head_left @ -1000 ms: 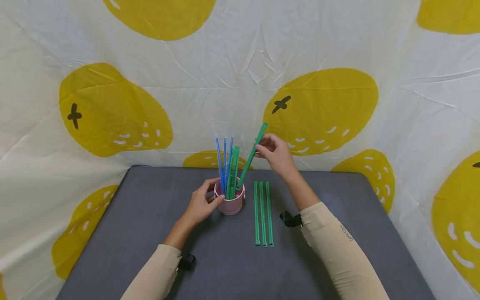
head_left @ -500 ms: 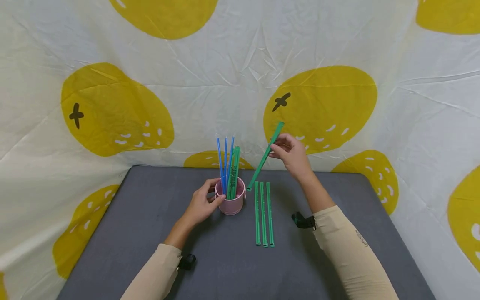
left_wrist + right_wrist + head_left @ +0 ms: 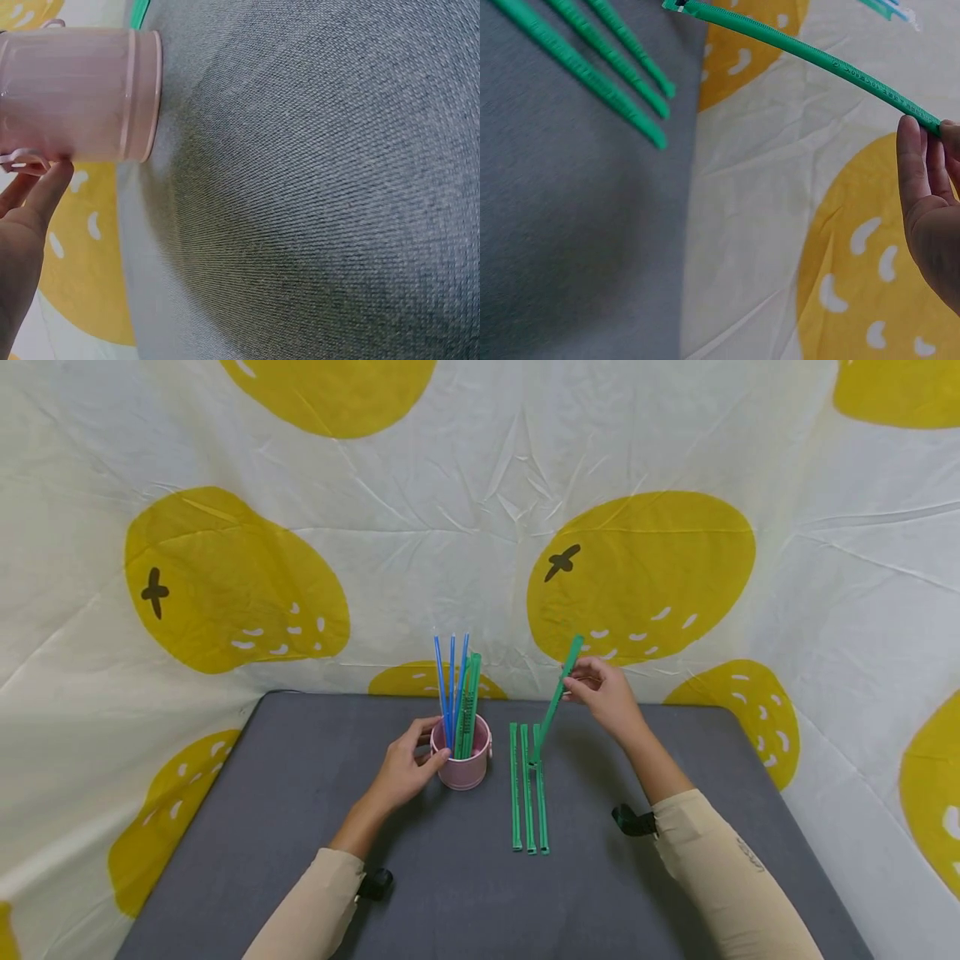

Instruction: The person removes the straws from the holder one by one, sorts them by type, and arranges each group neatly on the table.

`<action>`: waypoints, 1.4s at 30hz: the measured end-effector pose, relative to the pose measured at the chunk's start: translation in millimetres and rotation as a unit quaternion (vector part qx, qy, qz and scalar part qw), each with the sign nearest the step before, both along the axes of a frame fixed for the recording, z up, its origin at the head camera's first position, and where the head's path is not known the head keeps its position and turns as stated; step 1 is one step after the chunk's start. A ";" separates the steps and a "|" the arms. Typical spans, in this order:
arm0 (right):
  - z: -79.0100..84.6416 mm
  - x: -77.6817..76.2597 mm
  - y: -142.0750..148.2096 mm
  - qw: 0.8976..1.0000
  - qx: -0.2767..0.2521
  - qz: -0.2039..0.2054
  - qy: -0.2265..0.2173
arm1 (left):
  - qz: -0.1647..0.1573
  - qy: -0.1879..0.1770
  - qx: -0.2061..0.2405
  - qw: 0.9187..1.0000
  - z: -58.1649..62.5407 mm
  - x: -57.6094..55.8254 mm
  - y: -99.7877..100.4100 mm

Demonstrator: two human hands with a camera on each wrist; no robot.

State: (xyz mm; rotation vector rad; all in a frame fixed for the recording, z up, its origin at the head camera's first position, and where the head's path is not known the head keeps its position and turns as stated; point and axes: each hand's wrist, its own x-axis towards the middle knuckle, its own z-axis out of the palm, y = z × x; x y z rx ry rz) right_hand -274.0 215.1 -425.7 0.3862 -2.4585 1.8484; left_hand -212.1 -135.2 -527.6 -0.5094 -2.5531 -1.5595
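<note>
My left hand [image 3: 402, 770] holds the side of a small pink bucket [image 3: 464, 774], thumb and fingers at its rim. The bucket stands upright on the table; in the left wrist view, the thumb lies by its handle loop [image 3: 28, 156]. Inside lean several straws, the blue straws [image 3: 439, 670] on the left and the green-wrapped straws [image 3: 472, 693] on the right. My right hand [image 3: 609, 700] pinches a green-wrapped straw [image 3: 810, 54] near its upper end. This straw slants down over three matching straws [image 3: 514, 789] lying in parallel on the table, hiding part of the rightmost.
The dark grey table [image 3: 300, 827] ends at a far edge just behind the bucket. A white cloth [image 3: 420, 485] with yellow fruit shapes hangs behind and at both sides. Black wrist straps [image 3: 633, 821] show at both sleeves.
My right hand has drawn the green-wrapped straw out of the bucket, moved it to the right and lowered it over the row of straws. The left hand stays on the bucket.
</note>
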 end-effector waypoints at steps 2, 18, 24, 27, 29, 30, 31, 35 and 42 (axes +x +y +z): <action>-4.3 0.9 3.2 1.000 0.010 -0.001 -0.003 | 0.002 -0.001 0.000 1.000 0.7 0.5 0.1; -55.0 7.7 27.3 0.995 0.089 -0.008 -0.035 | 0.006 -0.006 0.008 1.000 2.3 0.7 0.9; -74.5 6.9 30.8 0.989 0.132 0.002 -0.060 | 0.005 -0.007 0.009 1.000 1.0 -1.0 0.2; -81.5 7.7 29.1 0.985 0.152 0.016 -0.077 | 0.007 -0.008 0.009 1.000 0.8 -1.9 -0.5; -84.8 8.6 27.0 0.983 0.159 0.025 -0.091 | 0.006 -0.008 0.006 1.000 1.6 -2.4 -0.6; -86.6 8.9 25.7 0.981 0.162 0.029 -0.099 | 0.007 -0.008 0.005 1.000 1.9 -2.4 -0.8; -88.5 9.0 24.2 0.980 0.161 0.031 -0.109 | 0.006 -0.008 0.004 1.000 2.2 -2.3 -0.8; -95.9 9.8 18.9 0.975 0.159 0.037 -0.148 | 0.006 -0.011 0.000 1.000 2.7 -1.6 -0.9; -107.6 11.6 10.1 0.972 0.136 0.023 -0.193 | 0.005 -0.016 0.003 1.000 2.9 -0.2 0.5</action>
